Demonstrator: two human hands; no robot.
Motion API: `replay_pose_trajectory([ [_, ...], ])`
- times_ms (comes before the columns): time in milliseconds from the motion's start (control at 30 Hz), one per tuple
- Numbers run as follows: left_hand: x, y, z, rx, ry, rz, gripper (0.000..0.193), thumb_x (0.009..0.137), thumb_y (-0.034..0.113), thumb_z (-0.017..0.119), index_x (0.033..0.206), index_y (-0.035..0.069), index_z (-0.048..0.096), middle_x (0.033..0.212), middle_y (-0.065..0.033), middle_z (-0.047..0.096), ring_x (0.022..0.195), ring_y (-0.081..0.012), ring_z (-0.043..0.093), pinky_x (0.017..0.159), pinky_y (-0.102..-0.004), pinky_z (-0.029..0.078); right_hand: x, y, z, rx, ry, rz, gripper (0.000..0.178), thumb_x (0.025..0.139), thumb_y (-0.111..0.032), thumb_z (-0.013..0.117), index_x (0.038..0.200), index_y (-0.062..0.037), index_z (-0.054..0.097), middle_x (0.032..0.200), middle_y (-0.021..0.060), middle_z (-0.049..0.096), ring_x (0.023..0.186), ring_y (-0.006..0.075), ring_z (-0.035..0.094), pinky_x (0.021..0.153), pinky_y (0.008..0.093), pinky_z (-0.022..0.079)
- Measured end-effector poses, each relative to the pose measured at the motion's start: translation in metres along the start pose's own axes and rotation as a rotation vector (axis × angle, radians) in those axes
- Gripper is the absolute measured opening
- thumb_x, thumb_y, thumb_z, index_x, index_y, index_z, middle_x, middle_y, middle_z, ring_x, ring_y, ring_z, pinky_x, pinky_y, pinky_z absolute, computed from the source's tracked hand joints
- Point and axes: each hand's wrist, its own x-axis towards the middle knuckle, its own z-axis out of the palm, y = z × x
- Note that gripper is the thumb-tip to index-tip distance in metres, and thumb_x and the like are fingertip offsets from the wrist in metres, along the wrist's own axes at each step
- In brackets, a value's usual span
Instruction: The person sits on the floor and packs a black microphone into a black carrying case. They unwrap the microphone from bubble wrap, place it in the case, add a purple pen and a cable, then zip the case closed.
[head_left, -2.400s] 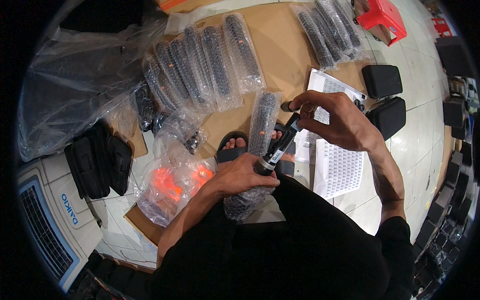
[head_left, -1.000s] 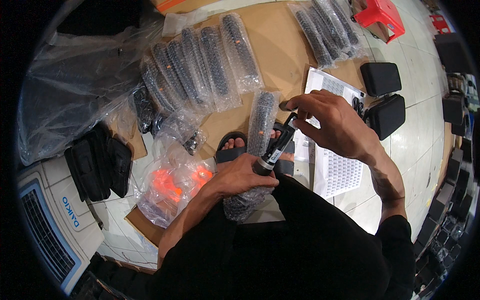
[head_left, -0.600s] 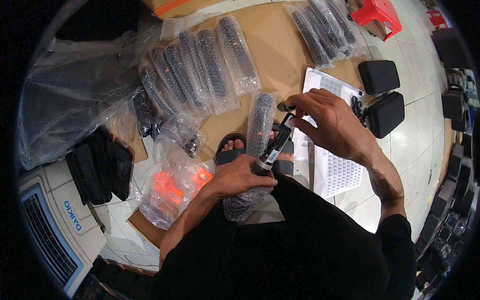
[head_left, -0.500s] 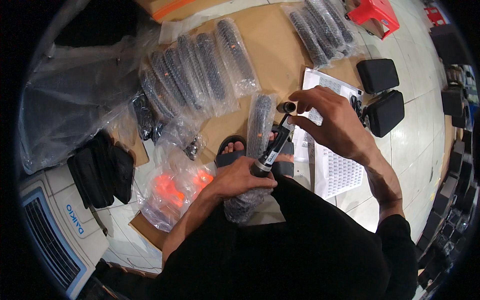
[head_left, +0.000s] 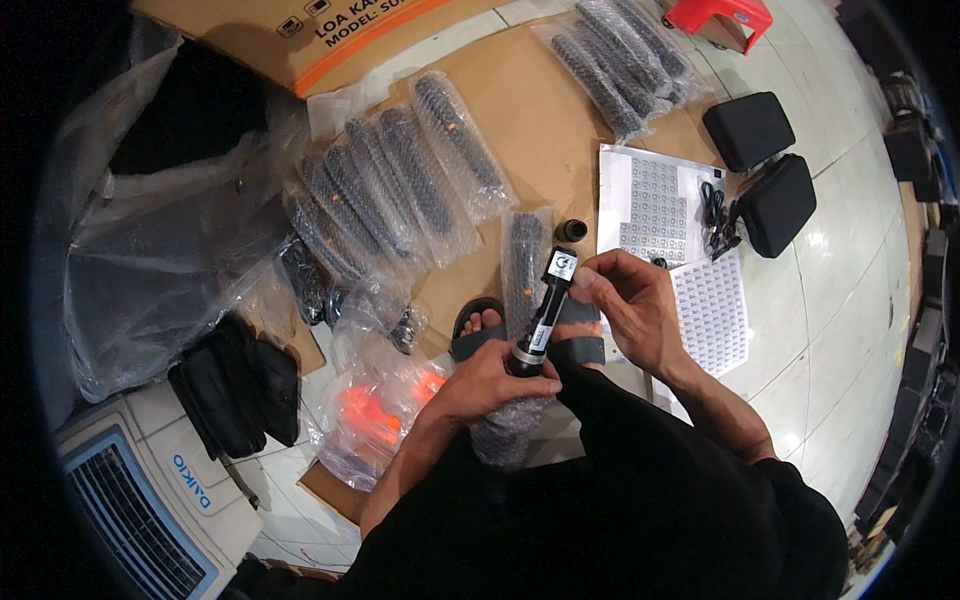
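Note:
My left hand (head_left: 492,385) is closed around the lower end of a black wireless microphone (head_left: 546,312), its slim body exposed and tilted up away from me. A white square sticker (head_left: 562,264) with a black mark sits on the far end, and a second white label lies along the body. Thumb and forefinger of my right hand (head_left: 635,308) pinch at the side of that far end, beside the sticker. Just beyond stands a short black cap (head_left: 571,231) on the cardboard. Beneath the microphone lies a bubble-wrapped black microphone (head_left: 524,265), partly hidden by my left hand.
Sticker sheets (head_left: 712,310) and a coiled black cable (head_left: 713,207) lie to the right, near two black cases (head_left: 748,130). Several bubble-wrapped microphones (head_left: 432,170) rest on cardboard (head_left: 540,130). Black pouches (head_left: 225,390), orange items in plastic (head_left: 370,412) and an air cooler (head_left: 150,500) are left.
My right hand has come down from above the microphone's far end to its side, fingers drawn together. The far end now shows the square sticker. The view has shifted slightly.

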Motion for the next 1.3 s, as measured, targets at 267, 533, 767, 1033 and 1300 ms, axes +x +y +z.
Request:
replay_pose_trajectory([
  [267,-0.002,0.005,0.004,-0.091,-0.013,0.004,0.029,0.081,0.024,0.078,0.094,0.000,0.071,0.084,-0.0060,0.069,0.079,-0.0130,0.064,0.077,-0.0271,0.048,-0.001,-0.003,0.015,0.094,0.108,0.054,0.030,0.092,-0.020,0.070,0.106,0.0046,0.061,0.083,0.0049,0.063,0.074,0.0072,0.055,0.064,0.0231,0.047],
  [533,-0.002,0.001,0.002,-0.044,-0.029,0.001,0.030,0.080,0.028,0.078,0.093,0.001,0.071,0.083,-0.0066,0.069,0.080,-0.0146,0.063,0.080,-0.0296,0.047,0.003,-0.005,0.019,0.301,0.057,0.182,0.033,0.091,-0.019,0.071,0.111,0.0057,0.063,0.090,0.0072,0.067,0.075,0.0066,0.057,0.056,0.0217,0.046],
  [767,-0.005,0.006,0.002,-0.094,-0.081,-0.005,0.034,0.077,0.030,0.078,0.092,0.001,0.071,0.082,-0.0061,0.067,0.078,-0.0152,0.062,0.077,-0.0295,0.046,0.005,0.007,0.007,0.241,-0.013,0.112,0.031,0.092,-0.018,0.069,0.113,0.0045,0.063,0.088,0.0067,0.069,0.075,0.0077,0.061,0.047,0.0213,0.043],
  [1033,-0.004,0.007,0.002,-0.126,-0.084,-0.003,0.034,0.076,0.029,0.079,0.093,0.001,0.071,0.082,-0.0060,0.067,0.079,-0.0159,0.062,0.079,-0.0309,0.046,0.003,0.007,0.018,0.223,0.003,0.043,0.036,0.095,-0.021,0.065,0.122,0.0033,0.062,0.095,0.0098,0.068,0.082,0.0123,0.063,0.055,0.0254,0.051],
  [1300,-0.005,0.007,0.002,-0.123,-0.092,0.020,0.032,0.077,0.029,0.078,0.093,0.001,0.071,0.083,-0.0064,0.068,0.079,-0.0151,0.062,0.078,-0.0303,0.046,0.004,0.000,0.008,0.220,-0.067,0.192,0.036,0.097,-0.020,0.062,0.123,0.0041,0.060,0.099,0.0114,0.067,0.087,0.0170,0.067,0.064,0.0311,0.064],
])
